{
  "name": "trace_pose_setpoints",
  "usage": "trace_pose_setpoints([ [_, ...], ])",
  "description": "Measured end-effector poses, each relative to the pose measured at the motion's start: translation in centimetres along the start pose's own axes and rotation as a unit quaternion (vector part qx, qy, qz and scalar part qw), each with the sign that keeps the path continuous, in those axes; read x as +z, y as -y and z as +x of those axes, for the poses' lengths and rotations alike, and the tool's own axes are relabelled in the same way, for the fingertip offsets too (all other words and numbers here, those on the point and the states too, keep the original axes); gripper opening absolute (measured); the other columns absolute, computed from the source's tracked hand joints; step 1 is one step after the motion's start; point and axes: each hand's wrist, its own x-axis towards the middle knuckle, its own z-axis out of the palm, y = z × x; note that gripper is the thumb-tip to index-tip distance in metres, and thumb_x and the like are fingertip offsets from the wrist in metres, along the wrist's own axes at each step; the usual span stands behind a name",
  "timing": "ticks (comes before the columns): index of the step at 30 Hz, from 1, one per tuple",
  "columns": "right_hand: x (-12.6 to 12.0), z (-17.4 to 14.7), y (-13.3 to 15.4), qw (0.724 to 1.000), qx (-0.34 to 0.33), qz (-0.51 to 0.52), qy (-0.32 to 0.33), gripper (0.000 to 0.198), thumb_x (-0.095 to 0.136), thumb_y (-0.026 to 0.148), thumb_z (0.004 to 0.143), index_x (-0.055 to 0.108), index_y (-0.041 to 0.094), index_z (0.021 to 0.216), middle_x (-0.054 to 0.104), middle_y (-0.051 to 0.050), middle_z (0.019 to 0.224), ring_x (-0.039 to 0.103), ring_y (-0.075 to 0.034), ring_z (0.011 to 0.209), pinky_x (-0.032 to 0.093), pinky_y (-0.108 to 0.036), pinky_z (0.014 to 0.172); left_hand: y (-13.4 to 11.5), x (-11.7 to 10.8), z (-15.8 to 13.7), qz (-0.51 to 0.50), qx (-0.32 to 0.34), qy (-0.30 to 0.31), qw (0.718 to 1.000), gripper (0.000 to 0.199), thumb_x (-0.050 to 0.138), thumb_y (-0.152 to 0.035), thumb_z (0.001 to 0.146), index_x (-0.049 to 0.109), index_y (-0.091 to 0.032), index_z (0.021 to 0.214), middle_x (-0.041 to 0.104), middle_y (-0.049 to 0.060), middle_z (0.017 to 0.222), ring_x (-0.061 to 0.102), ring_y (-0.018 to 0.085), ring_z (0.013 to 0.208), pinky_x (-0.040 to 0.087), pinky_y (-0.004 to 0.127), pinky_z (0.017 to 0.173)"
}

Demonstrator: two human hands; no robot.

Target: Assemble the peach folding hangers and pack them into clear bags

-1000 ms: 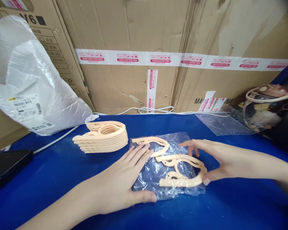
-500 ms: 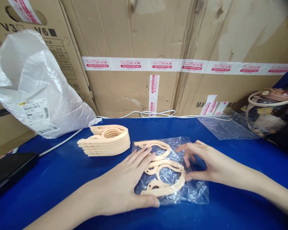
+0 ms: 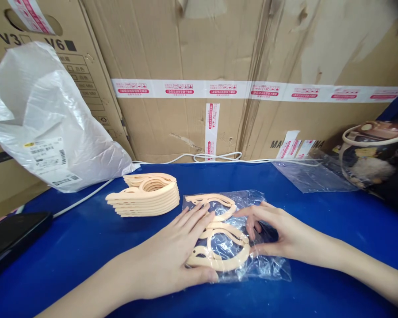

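Note:
Two beige folding hangers lie flat in a clear plastic bag in front of me. The upper hanger is partly covered by my fingers; the lower hanger is nearer me. My left hand rests spread and flat over the left side of the clear bag, its thumb along the near edge. My right hand arches over the bag's right side, thumb and fingers apart. Its thumb tip touches or nearly touches the lower hanger's rounded end. A neat stack of matching hangers stands behind my left hand.
A white plastic mailer bag leans at the left. A black phone-like device lies at the left edge. White cable runs along cardboard boxes at the back. Another clear bag and a pouch sit at right on the blue table.
The lower hanger has shifted left inside the bag, and my right hand has moved left with it. My left hand stays in nearly the same place.

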Motion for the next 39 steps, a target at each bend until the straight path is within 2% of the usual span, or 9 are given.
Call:
trace_pose_setpoints([
  [3,-0.4,-0.1,0.1,1.0,0.012,0.003,0.022,0.06,0.065,0.048,0.082,0.044,0.027,0.135,0.065,0.001,0.082,0.058,-0.019,0.083,0.037,-0.041,0.092,0.1,0.1,-0.1,-0.007,0.008,-0.004,1.0,0.089,0.041,-0.072,0.084,0.01,-0.021,0.151,0.003,0.006,0.158,0.002,0.033,0.144,0.015,0.051,0.116],
  [7,-1.8,-1.1,-0.4,0.995,0.047,0.013,0.088,0.088,0.069,0.046,0.079,0.019,0.032,0.149,0.063,0.005,0.08,0.058,-0.019,0.085,0.031,-0.045,0.1,0.1,-0.2,-0.3,-0.017,0.001,-0.001,1.0,0.08,0.035,-0.067,0.09,0.012,-0.021,0.151,0.005,0.005,0.157,0.003,0.031,0.144,0.015,0.05,0.117],
  [13,-3.0,-2.6,-1.1,0.992,0.062,0.015,0.111,0.108,0.078,0.037,0.07,0.007,0.036,0.151,0.061,0.002,0.096,0.057,-0.019,0.088,0.044,-0.035,0.084,0.4,0.2,-0.1,-0.014,0.0,-0.026,1.0,0.077,0.039,-0.065,0.09,0.013,-0.025,0.151,0.007,0.006,0.157,0.007,0.031,0.144,0.018,0.049,0.116],
  [15,-2.8,-2.5,-1.1,0.992,0.056,0.041,0.102,0.105,0.075,0.034,0.074,0.004,0.037,0.151,0.06,0.001,0.102,0.057,-0.019,0.092,0.045,-0.034,0.086,0.5,0.3,0.1,-0.011,0.006,-0.031,0.999,0.078,0.04,-0.065,0.089,0.014,-0.025,0.151,0.007,0.006,0.157,0.008,0.031,0.144,0.017,0.049,0.116],
  [19,-1.5,-1.4,-1.2,0.993,0.037,0.112,0.026,0.079,0.057,0.035,0.09,0.006,0.035,0.15,0.06,0.0,0.1,0.057,-0.015,0.085,0.047,-0.032,0.081,0.4,0.3,0.4,-0.008,-0.004,-0.013,1.0,0.083,0.038,-0.069,0.088,0.011,-0.023,0.151,0.003,0.007,0.158,0.003,0.031,0.144,0.016,0.05,0.116],
  [23,0.2,-0.2,-1.2,0.992,0.059,0.108,-0.029,0.077,0.056,0.044,0.09,0.011,0.028,0.149,0.059,0.002,0.085,0.052,-0.013,0.067,0.043,-0.028,0.061,0.2,0.3,0.4,-0.005,-0.011,-0.007,1.0,0.084,0.035,-0.07,0.088,0.01,-0.021,0.152,0.001,0.006,0.158,0.001,0.03,0.145,0.015,0.05,0.116],
  [26,1.0,0.1,-1.1,0.995,0.058,0.065,-0.05,0.075,0.058,0.049,0.087,0.019,0.027,0.147,0.057,0.002,0.081,0.048,-0.012,0.06,0.04,-0.026,0.056,0.2,0.4,0.4,-0.004,0.009,-0.027,1.0,0.081,0.036,-0.068,0.089,0.011,-0.022,0.151,0.003,0.006,0.158,0.003,0.03,0.145,0.015,0.048,0.117],
  [31,1.3,0.0,-1.1,0.996,0.051,0.048,-0.053,0.074,0.058,0.05,0.087,0.021,0.026,0.146,0.054,0.003,0.076,0.048,-0.013,0.06,0.038,-0.025,0.053,0.5,0.5,0.3,-0.002,0.019,-0.039,0.999,0.078,0.037,-0.065,0.09,0.013,-0.024,0.151,0.006,0.006,0.158,0.005,0.03,0.145,0.016,0.048,0.116],
  [39,0.2,-0.3,-1.0,0.998,0.032,0.055,-0.012,0.075,0.059,0.045,0.088,0.019,0.029,0.149,0.052,0.003,0.078,0.048,-0.013,0.065,0.039,-0.025,0.058,0.4,0.5,0.4,0.006,-0.011,-0.013,1.0,0.082,0.034,-0.069,0.089,0.01,-0.023,0.152,0.001,0.004,0.158,0.004,0.03,0.145,0.015,0.05,0.116],
])
